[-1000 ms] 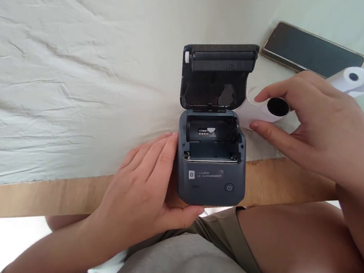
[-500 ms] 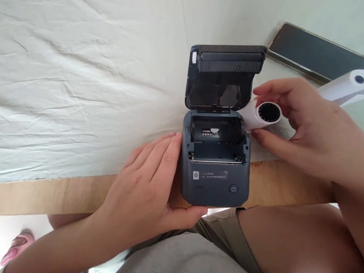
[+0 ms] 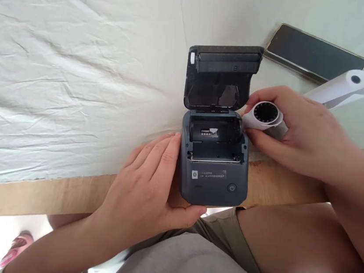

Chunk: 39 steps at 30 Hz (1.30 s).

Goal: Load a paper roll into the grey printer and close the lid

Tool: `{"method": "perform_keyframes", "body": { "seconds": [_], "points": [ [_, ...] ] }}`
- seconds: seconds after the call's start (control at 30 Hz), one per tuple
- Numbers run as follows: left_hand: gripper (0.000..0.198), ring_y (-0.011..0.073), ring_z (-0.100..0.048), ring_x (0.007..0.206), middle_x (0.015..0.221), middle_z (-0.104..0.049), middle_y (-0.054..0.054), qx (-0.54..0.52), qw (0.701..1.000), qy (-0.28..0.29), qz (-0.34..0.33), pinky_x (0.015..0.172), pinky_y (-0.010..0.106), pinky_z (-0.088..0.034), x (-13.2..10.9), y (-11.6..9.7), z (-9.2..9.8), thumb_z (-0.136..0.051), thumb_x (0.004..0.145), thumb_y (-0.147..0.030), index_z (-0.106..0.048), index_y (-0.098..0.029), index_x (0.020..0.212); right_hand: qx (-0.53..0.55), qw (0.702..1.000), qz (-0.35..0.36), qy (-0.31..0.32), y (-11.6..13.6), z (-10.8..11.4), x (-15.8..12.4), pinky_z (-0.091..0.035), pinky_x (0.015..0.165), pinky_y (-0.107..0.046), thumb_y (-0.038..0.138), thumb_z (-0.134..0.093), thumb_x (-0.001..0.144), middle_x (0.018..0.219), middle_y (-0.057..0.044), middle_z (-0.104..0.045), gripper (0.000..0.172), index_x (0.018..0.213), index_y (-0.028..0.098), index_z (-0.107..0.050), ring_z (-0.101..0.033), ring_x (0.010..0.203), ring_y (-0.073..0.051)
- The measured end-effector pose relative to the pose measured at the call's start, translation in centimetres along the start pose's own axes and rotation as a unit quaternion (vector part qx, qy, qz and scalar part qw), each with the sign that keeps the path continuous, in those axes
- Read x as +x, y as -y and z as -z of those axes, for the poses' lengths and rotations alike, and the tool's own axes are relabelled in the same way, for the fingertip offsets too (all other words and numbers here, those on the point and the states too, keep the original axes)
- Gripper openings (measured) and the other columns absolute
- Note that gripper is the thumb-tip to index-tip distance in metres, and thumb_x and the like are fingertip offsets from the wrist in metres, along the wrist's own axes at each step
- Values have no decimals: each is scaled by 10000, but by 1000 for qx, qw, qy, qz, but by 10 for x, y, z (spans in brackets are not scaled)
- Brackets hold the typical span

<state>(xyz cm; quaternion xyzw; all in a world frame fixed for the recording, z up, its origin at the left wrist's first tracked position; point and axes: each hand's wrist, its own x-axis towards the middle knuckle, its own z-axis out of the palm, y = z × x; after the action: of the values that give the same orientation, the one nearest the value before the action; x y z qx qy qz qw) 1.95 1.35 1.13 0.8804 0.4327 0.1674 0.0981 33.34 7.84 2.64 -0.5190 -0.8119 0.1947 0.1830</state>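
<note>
A dark blue label printer (image 3: pixel 210 188) stands at the table's front edge with its black lid (image 3: pixel 220 77) raised. Inside its bay a small sticker shows, and no roll sits there. My left hand (image 3: pixel 153 181) rests along the printer's left side, fingers stretched out and the thumb at its front edge. Just right of the bay, my right hand (image 3: pixel 299 128) has thumb and fingers round a small white paper roll (image 3: pixel 253 121) with a black ribbed core. That roll is close against the printer's right side; whether they touch is unclear.
A phone (image 3: pixel 314 53) lies at the back right. A longer white roll (image 3: pixel 343 87) lies behind my right hand, its end near the phone. A pale cloth (image 3: pixel 76 75) covers the table up to its wooden front edge (image 3: pixel 72 194).
My right hand has moved slightly left with the small roll, which is tilted a little differently. The left hand has stayed on the printer.
</note>
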Motion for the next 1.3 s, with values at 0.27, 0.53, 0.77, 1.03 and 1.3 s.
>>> {"method": "perform_keyframes", "body": {
  "seconds": [0.27,0.53,0.77,1.03,1.3],
  "points": [
    [797,438,-781,1462,1529,-765,340,11,1000,0,-12,1209,559,-661,2,0,0,-475,1177,-649,-480,-12,1656,16,998,-49,-24,-1,4,-4,-510,652,-317,371,-671,997,759,57,-559,337,1324,304,-622,-468,580,-108],
    [822,441,-788,1449,1525,-773,330,15,1000,-3,-6,1200,575,-673,-1,1,0,-515,1154,-666,-479,-21,1662,7,999,-1,-54,-9,1,-3,-540,737,-313,472,-724,1068,966,-2,-581,309,1306,276,-700,-459,722,-94],
    [856,437,-780,1461,1529,-774,315,12,1000,-7,-7,1226,560,-663,-3,1,-1,-597,1113,-675,-480,-35,1669,45,998,-29,-29,-18,-5,-6,-519,691,-344,401,-550,1119,1049,-9,-704,453,1564,320,-539,-655,800,-146],
    [816,428,-780,1467,1506,-775,334,16,1000,-8,-15,1220,551,-665,0,3,-1,-447,1190,-666,-505,5,1650,11,999,37,-26,-25,-1,-6,-431,595,-232,369,-703,1045,1018,29,-656,542,1535,302,-481,-532,655,-56],
    [831,436,-773,1475,1545,-766,309,4,1000,-10,-9,1223,567,-664,-3,2,-3,-508,1165,-692,-486,-42,1683,44,994,57,-78,-7,8,-8,-402,631,-283,186,-624,993,1020,2,-592,389,1354,265,-503,-499,735,-73]
  ]
}}
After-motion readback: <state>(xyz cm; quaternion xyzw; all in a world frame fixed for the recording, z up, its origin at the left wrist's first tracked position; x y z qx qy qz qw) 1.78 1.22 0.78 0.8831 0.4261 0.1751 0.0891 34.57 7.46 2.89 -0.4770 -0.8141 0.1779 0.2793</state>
